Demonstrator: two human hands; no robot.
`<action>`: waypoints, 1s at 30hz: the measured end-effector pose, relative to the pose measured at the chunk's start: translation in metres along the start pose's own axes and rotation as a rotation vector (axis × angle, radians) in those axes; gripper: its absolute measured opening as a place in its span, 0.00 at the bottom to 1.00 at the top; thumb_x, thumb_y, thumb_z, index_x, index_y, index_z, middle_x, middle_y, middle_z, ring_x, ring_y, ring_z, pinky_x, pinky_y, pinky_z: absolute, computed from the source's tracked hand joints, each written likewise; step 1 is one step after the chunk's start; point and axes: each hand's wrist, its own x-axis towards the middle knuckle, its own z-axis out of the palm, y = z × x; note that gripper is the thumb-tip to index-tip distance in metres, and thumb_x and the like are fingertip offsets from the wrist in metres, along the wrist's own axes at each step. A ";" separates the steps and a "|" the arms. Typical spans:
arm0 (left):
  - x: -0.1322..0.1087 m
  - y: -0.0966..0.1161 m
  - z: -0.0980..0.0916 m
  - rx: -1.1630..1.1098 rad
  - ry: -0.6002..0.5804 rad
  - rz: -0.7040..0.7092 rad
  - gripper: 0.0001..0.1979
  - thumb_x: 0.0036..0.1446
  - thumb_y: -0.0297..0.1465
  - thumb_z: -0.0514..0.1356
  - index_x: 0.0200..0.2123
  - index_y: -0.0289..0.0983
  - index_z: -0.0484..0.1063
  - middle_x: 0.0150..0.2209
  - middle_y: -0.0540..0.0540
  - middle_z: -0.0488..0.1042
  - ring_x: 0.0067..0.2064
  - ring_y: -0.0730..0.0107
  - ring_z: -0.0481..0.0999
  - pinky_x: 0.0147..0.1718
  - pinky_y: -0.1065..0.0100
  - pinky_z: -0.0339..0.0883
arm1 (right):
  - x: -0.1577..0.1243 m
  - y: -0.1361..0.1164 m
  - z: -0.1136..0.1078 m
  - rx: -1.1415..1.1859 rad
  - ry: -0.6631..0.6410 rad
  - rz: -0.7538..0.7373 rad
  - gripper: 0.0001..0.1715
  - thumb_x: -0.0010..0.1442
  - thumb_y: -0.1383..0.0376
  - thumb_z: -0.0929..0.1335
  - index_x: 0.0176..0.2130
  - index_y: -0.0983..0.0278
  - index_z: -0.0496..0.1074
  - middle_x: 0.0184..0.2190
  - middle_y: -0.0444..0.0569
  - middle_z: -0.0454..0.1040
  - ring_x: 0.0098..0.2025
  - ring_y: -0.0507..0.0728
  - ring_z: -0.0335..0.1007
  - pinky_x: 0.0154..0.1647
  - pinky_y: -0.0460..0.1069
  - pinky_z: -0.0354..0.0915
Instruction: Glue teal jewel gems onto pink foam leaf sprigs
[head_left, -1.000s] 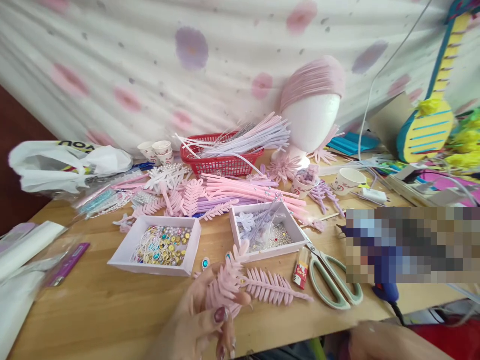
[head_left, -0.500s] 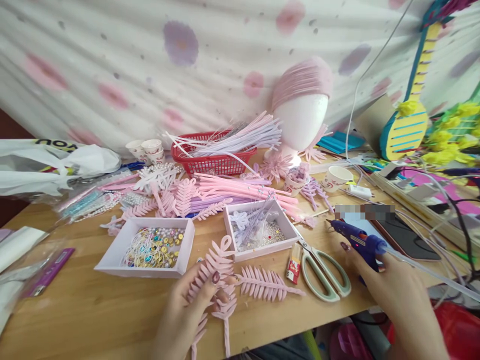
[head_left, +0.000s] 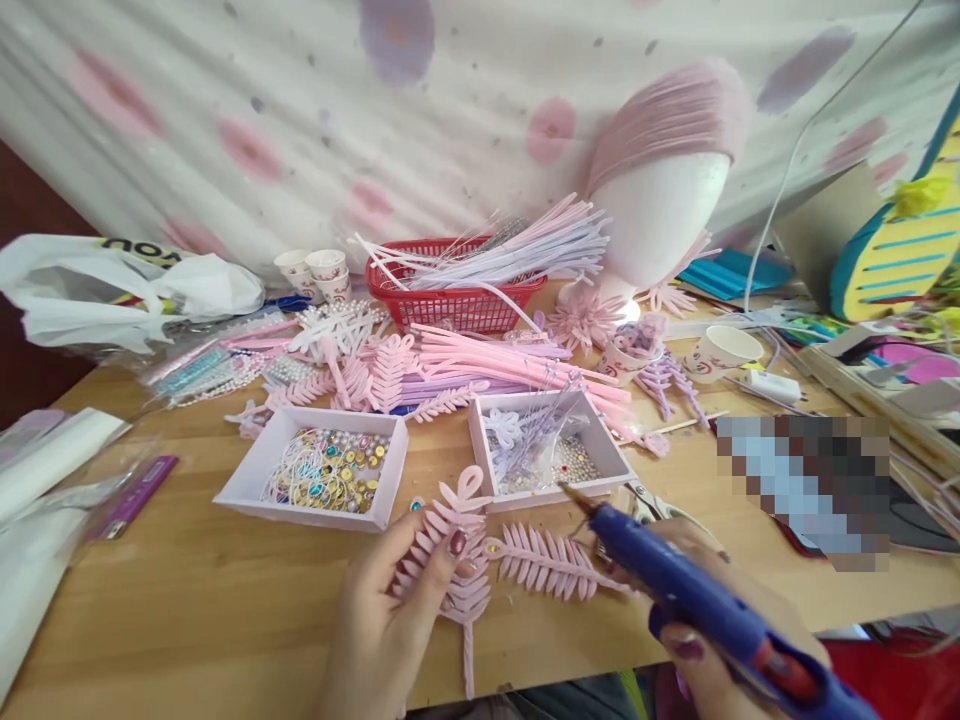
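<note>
Pinched between the thumb and fingers of my left hand [head_left: 382, 620] is a pink pipe-cleaner leaf [head_left: 471, 600], its looped tip pointing up and its stem hanging down. A second pink leaf [head_left: 547, 562] lies flat on the table just to the right, with a small gold bead [head_left: 491, 548] by its tip. My right hand [head_left: 772, 600] grips a blue hot glue gun [head_left: 675, 580]. The gun's nozzle points left and up, apart from the held leaf. Scissors [head_left: 660, 505] lie partly hidden behind the gun and my right hand.
Two white trays hold beads: a left tray [head_left: 244, 490] and a right tray [head_left: 487, 480]. Behind them lie pink pipe cleaners [head_left: 517, 365] and a red basket [head_left: 450, 312]. A foam head [head_left: 660, 210], paper cup [head_left: 724, 355] and power strip [head_left: 877, 390] stand to the right.
My right hand has lifted the glue gun off the right side and carried it left, over the scissors. My left hand still holds the leaf. The view has shifted.
</note>
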 end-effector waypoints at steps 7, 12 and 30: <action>-0.006 -0.003 0.002 0.113 0.102 0.187 0.09 0.56 0.39 0.67 0.37 0.46 0.87 0.28 0.47 0.82 0.34 0.54 0.82 0.40 0.63 0.76 | 0.029 -0.022 0.018 -0.010 -0.223 -0.198 0.13 0.65 0.53 0.71 0.38 0.59 0.72 0.26 0.43 0.68 0.28 0.56 0.68 0.24 0.49 0.63; -0.006 -0.004 0.005 0.149 0.098 0.224 0.09 0.56 0.36 0.68 0.39 0.48 0.88 0.34 0.47 0.86 0.35 0.56 0.83 0.46 0.62 0.77 | 0.025 -0.021 0.020 -0.053 -0.204 -0.241 0.13 0.66 0.53 0.71 0.38 0.59 0.69 0.26 0.42 0.67 0.28 0.55 0.65 0.27 0.50 0.63; 0.001 -0.008 -0.005 0.354 -0.010 0.556 0.12 0.64 0.30 0.61 0.45 0.40 0.85 0.40 0.47 0.88 0.36 0.65 0.88 0.45 0.71 0.80 | 0.027 -0.018 0.022 -0.124 -0.214 -0.269 0.18 0.72 0.50 0.67 0.38 0.60 0.67 0.26 0.42 0.67 0.28 0.54 0.65 0.27 0.48 0.63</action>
